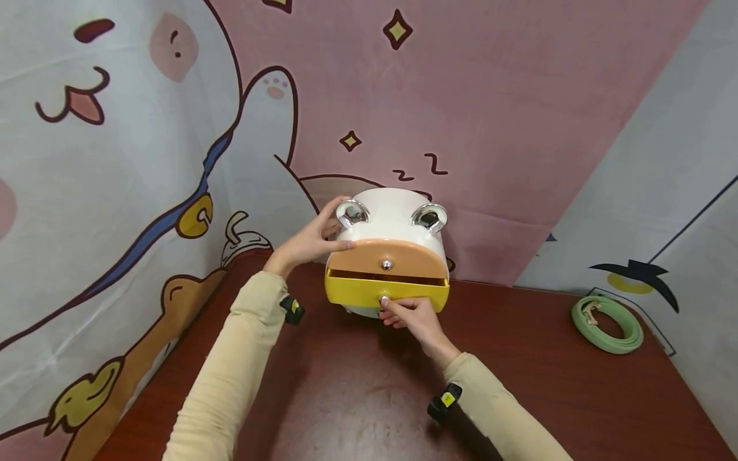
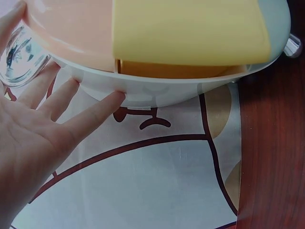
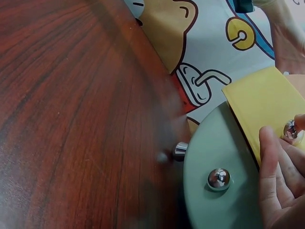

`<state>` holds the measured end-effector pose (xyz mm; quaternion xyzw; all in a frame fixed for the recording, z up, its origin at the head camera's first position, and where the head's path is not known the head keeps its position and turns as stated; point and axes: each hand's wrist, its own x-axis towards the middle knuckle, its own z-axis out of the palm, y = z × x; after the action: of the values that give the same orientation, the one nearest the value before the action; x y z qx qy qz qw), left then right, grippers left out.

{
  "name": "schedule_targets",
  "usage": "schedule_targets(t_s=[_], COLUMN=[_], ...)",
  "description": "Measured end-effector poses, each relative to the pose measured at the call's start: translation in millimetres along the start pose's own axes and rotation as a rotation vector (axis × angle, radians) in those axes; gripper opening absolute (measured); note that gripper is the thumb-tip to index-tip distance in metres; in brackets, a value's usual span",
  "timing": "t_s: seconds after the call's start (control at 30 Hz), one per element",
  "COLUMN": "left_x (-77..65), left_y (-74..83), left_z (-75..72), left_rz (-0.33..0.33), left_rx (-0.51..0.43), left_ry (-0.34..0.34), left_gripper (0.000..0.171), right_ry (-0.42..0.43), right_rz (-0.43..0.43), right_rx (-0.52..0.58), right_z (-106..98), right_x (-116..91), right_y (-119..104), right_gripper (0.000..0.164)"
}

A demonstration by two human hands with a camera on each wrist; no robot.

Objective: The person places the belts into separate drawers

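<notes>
A small white drawer cabinet [image 1: 392, 214] with two chrome rings on its upper front stands against the backdrop. Its yellow drawer [image 1: 354, 292] is pulled partway out, below an orange drawer [image 1: 352, 258] that sits closed. The lowest drawer, pale green [image 3: 205, 138] with a silver ball knob, is closed too. My right hand [image 1: 419, 323] pinches the yellow drawer's silver knob [image 3: 290, 130] between thumb and fingers. Spread and nearly straight, the fingers of my left hand [image 1: 308, 243] press the cabinet's left side, the thumb at the orange drawer's edge. The drawer's contents are hidden.
A coiled green strap [image 1: 608, 325] with a metal clasp lies at the right on the dark red-brown table [image 1: 346, 397]. A printed cartoon cloth [image 1: 490, 128] hangs behind and along the left. Short metal feet [image 3: 180, 151] lift the cabinet.
</notes>
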<state>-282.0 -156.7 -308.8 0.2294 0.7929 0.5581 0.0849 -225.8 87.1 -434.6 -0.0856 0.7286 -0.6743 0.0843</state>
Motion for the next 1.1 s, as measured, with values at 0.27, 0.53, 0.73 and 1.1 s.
schedule_targets(t_s=[0.27,0.53,0.73,1.1], left_x=[12.8,14.8,15.6,13.2], left_y=[-22.9,-26.0,-25.5,-27.7], left_z=[-4.1,-4.1,-4.0,-3.8], left_rz=[0.034,0.074,0.088,0.086], left_rx=[0.001,0.014,0.012,0.018], left_ry=[0.005,0.0,-0.007,-0.005], left_gripper=[0.092,0.089,0.088,0.089], right_ry=[0.015,0.028,0.02,0.015], right_rz=[-0.023,-0.027,-0.01,-0.015], right_rx=[0.02,0.046,0.083,0.096], right_z=[-3.1,-3.4,-3.2,-2.2], right_x=[12.4,14.8,13.8,17.3], right_y=[16.5,15.5,5.7,9.5], right_gripper=[0.041,0.038,0.032,0.034])
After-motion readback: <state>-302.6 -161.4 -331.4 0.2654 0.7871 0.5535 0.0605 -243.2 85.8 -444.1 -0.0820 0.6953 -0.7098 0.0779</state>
